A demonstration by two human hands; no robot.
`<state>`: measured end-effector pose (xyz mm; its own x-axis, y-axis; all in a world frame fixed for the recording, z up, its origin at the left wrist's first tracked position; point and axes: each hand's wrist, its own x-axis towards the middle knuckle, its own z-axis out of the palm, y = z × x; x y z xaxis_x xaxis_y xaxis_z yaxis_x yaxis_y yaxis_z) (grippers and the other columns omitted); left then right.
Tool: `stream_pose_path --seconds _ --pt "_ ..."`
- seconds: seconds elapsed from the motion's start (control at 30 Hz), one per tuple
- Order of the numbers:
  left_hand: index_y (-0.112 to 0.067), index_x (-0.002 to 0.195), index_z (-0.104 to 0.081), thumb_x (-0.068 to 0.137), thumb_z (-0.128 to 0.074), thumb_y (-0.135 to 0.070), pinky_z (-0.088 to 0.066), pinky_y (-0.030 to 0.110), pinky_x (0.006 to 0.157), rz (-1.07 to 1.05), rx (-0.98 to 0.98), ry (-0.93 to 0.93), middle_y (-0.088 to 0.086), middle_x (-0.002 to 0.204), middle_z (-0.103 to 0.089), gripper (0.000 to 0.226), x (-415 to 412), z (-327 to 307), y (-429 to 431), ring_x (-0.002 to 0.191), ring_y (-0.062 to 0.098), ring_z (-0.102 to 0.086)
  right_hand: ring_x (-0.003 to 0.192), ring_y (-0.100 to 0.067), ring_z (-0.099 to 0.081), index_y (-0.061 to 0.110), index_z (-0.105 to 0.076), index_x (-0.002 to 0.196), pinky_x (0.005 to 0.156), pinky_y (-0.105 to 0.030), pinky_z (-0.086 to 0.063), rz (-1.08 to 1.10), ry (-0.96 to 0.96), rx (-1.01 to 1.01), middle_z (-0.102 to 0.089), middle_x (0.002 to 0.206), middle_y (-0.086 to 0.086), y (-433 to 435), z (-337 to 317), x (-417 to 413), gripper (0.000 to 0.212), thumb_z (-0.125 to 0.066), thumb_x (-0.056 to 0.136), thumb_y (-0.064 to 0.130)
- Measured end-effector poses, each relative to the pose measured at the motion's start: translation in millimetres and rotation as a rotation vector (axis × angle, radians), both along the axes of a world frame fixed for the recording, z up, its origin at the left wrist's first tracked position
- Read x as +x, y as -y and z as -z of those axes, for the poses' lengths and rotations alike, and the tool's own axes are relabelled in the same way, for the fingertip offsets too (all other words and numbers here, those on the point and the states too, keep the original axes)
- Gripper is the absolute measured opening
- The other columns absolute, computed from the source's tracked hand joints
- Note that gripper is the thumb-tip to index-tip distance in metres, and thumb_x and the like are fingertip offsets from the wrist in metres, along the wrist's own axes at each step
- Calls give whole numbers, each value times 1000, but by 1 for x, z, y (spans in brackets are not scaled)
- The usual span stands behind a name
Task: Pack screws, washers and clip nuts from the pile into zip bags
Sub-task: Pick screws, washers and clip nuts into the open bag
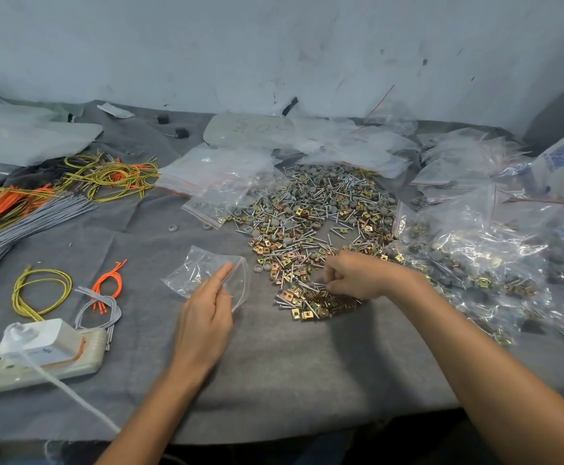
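The left hand [207, 312] lies flat with its fingers straight and close together, resting on a clear zip bag [203, 270] that sits crumpled on the cloth [307, 370]; the palm covers the bag's near corner, and whether the bag holds anything is hard to make out through the glare. The right hand [357, 276] is curled over the near edge of the pile [314, 213], fingertips pinching a small bunch of thin silver screws [309, 284]; the fingertips themselves are tucked under and mostly hidden. Just below that hand lie brass-coloured, square, folded clip nuts [302, 302], and farther back the pile mixes these with more screws and dull grey round washers [279, 223]. The cloth is grey, felt-like and rumpled. To the right, glossy filled bags [468, 260] are heaped together, showing the same three kinds of parts through the plastic; their far edge is cut off by the picture's border. Behind the pile, a stack of flat empty bags [213, 169] with red seal lines overlaps the pile's left rim. To the left lie looped yellow-green wires [39, 290], orange wires [109, 280] and a long grey wire bundle [36, 219], partly cut off. At the near left, a cream power strip [56, 367] carries a white adapter [39, 337].
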<state>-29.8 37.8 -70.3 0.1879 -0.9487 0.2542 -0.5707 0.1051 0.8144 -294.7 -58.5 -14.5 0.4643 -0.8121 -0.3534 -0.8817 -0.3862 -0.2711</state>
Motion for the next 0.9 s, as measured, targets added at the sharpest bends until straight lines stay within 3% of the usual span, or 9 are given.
stream_pose_path --seconds 0.2,0.33,0.4,0.5,0.57,0.73,0.83,0.9 --pt "-29 142 -56 92 -36 -28 -44 29 99 7 7 -6 -10 136 -63 53 0 -2 -2 120 11 -57 87 -10 -54 26 -53 91 77 -29 -47 100 76 -112 -56 97 6 -7 -16 -2 12 -52 101 20" --pt "-28 142 -56 98 -43 -18 -45 34 104 13 7 -2 -10 136 -62 46 0 -1 -2 120 13 -59 76 -5 -60 25 -60 91 66 -28 -48 92 297 -157 -66 84 11 -32 -28 40 9 -55 98 25" --pt "-26 141 -57 96 -42 -19 -41 28 105 10 0 3 -11 137 -61 47 0 0 -1 122 9 -57 76 -11 -62 22 -64 89 67 -31 -47 31 319 -187 -69 82 7 -45 -24 71 8 -57 94 25" --pt "-23 140 -58 96 -42 -18 -33 9 103 6 -13 11 -15 138 -56 47 -1 -2 -2 126 0 -50 91 -31 -65 19 -67 93 76 -36 -50 16 258 -285 -73 94 -5 -52 -11 109 15 -56 89 28" --pt "-21 139 -58 97 -44 -14 -28 -1 99 2 -17 25 -13 137 -56 45 -1 -2 -1 124 -5 -47 97 -35 -66 18 -69 99 73 -37 -46 38 217 -371 -72 100 -8 -51 0 126 21 -55 90 31" --pt "-24 141 -57 90 -36 -26 -41 25 100 6 34 -2 0 132 -66 55 0 -4 -2 120 16 -58 97 -32 -69 15 -65 109 66 -33 -35 38 180 -578 -71 103 -5 -53 22 143 22 -54 98 31" --pt "-22 141 -57 91 -39 -24 -40 25 102 3 36 -2 -1 136 -63 53 0 -3 -1 125 15 -56 99 -32 -66 18 -67 109 71 -36 -46 16 238 -534 -71 105 -5 -54 24 138 25 -53 100 35" --pt "-22 141 -58 94 -42 -20 -37 18 101 0 24 10 -5 140 -60 50 0 -2 -1 127 12 -54 98 -29 -65 23 -70 105 75 -37 -49 13 320 -465 -71 102 -3 -53 18 128 22 -54 99 36"
